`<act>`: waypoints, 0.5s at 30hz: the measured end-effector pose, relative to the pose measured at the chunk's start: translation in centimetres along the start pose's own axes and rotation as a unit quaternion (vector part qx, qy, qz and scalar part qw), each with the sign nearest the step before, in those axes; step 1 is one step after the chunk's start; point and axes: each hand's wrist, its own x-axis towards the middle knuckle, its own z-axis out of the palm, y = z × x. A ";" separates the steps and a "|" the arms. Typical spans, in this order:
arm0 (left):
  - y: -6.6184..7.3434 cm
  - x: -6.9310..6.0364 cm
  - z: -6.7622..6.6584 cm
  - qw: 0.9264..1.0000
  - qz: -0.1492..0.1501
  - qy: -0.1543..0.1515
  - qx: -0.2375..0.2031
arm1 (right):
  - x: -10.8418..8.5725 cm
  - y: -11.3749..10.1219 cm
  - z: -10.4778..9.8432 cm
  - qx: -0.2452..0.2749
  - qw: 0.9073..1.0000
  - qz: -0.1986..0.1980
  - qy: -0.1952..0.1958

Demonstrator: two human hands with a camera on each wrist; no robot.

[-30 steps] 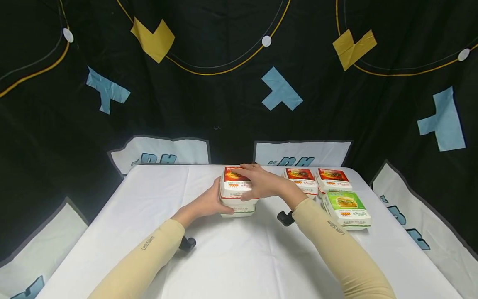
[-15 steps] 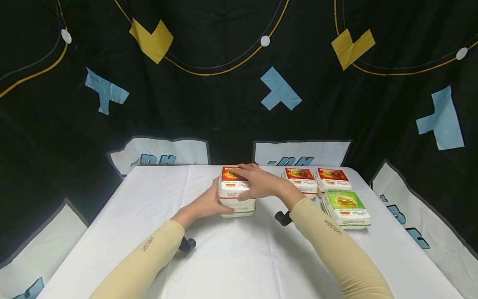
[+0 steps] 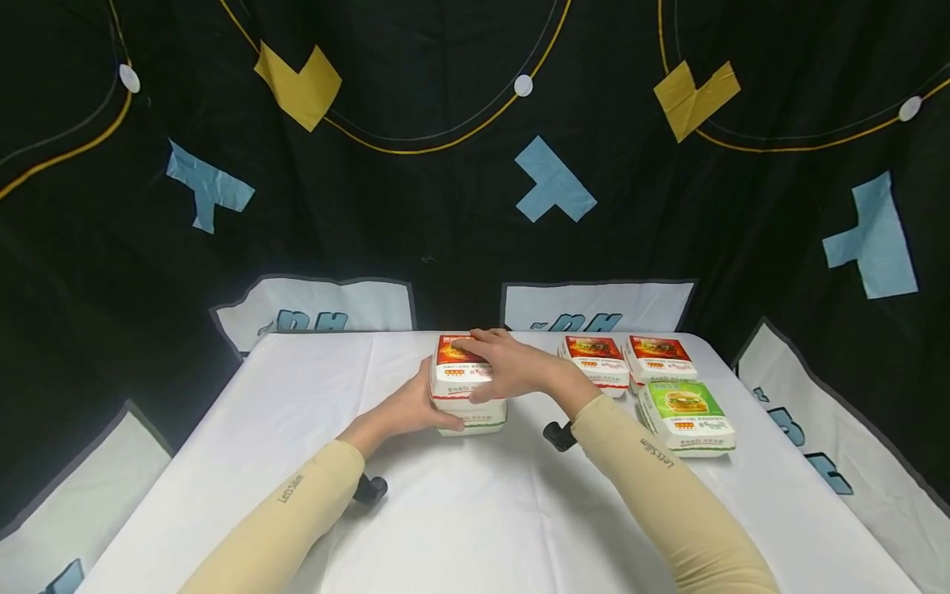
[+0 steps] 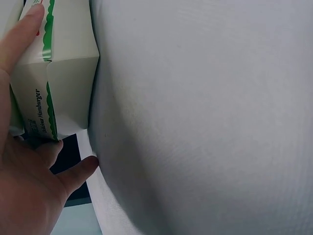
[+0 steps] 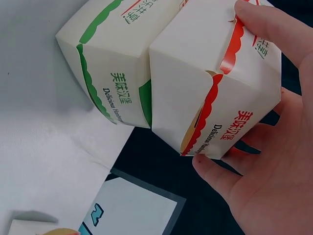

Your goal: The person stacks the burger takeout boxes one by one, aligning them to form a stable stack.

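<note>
Two stacked at table centre-back: red hamburger box (image 3: 454, 377) on green hamburger box (image 3: 484, 419). Right hand (image 3: 514, 365), part-spread, grips red; left hand (image 3: 411, 404), likewise, green. Unstacked at right: two red-topped boxes (image 3: 594, 365), one green-topped box (image 3: 686, 418).

Red-topped box (image 3: 453, 378) sits on green-trimmed white box (image 3: 485, 419)

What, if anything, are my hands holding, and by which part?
Right hand: the upper red-topped box, thumb on its near face, fingers across the top. Left hand: the lower green-trimmed box, thumb on its near face, other fingers mostly hidden.
</note>
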 end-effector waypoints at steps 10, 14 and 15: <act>-0.3 0.0 0.0 1.000 0.000 0.001 0.001 | 0.0 -0.2 -0.4 -0.010 1.000 0.001 -0.010; -0.1 0.0 -0.1 1.000 0.011 0.000 0.002 | -0.1 -0.2 -0.4 -0.013 1.000 -0.001 -0.011; 0.0 -0.1 -0.1 1.000 0.013 0.000 0.003 | -0.2 -0.2 -0.5 -0.012 1.000 -0.001 -0.011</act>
